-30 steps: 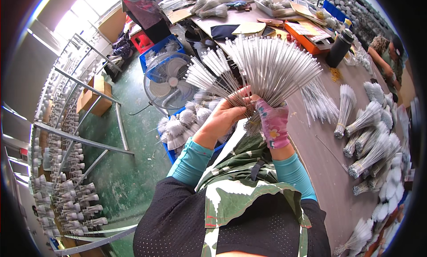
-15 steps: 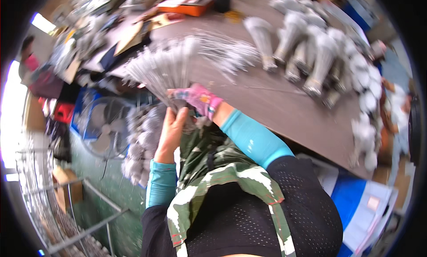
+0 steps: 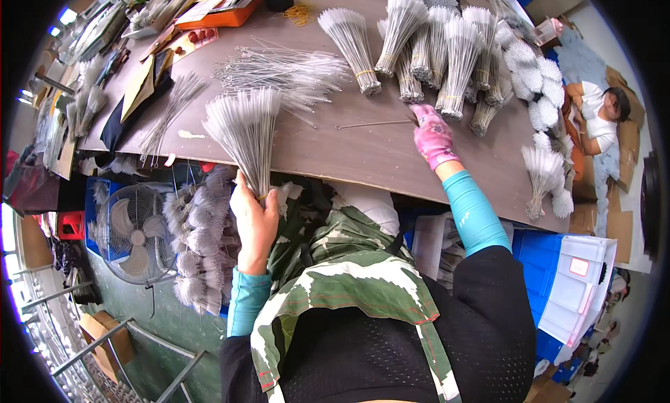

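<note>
A fanned bundle of thin tube brushes (image 3: 244, 127), white bristles up and wire ends down, stands in my bare left hand (image 3: 255, 218) at the table's near edge. The fingers wrap around its narrow lower end, where a band shows. My right hand (image 3: 434, 139), in a pink patterned glove, reaches out over the table to the right. Its fingers close on the right end of a single tube brush (image 3: 370, 124) lying flat; the fingertips partly hide that end. Just beyond stand several banded brush bundles (image 3: 453, 68), bristles up.
A loose heap of brushes (image 3: 279, 71) lies mid-table, with a smaller pile (image 3: 171, 117) to its left. An orange tray (image 3: 223, 16) sits at the back. Below the left edge are a fan (image 3: 136, 232) and hanging brush bundles (image 3: 199, 242). Another person (image 3: 600, 117) is at far right.
My right hand has left the bundle in my left hand and moved right to the single brush. The left hand still holds the bundle, now more upright. The view has shifted.
</note>
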`<state>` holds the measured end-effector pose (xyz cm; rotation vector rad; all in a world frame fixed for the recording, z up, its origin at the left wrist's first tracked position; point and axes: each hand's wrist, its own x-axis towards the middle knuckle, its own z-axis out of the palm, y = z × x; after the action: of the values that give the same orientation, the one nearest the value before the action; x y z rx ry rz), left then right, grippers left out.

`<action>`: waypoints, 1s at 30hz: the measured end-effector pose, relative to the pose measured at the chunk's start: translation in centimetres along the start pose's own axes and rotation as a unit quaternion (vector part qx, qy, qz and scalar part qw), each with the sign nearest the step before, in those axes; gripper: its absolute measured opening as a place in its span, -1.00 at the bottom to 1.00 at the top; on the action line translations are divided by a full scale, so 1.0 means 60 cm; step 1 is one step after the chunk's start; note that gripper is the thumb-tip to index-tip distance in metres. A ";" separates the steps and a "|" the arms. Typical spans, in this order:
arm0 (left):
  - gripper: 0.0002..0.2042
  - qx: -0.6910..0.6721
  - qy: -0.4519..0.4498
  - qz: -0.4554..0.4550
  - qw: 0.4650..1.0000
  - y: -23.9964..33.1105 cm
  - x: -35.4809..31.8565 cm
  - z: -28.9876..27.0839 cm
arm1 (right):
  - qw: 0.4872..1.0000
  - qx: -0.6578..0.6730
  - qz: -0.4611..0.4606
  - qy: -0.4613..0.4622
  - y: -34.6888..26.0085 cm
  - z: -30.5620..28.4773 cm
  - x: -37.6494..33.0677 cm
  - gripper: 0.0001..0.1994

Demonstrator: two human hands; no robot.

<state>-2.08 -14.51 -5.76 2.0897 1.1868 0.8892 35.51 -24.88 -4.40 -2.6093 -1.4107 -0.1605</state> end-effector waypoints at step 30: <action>-0.71 -0.468 -0.206 -0.245 0.824 0.121 0.023 -0.137 | 0.811 0.337 -0.456 0.143 -0.309 -0.128 -0.065 -0.60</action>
<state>-4.26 -15.29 5.07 1.0173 0.7415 0.5427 17.79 -19.64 4.29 -1.1538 -1.9901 -0.1224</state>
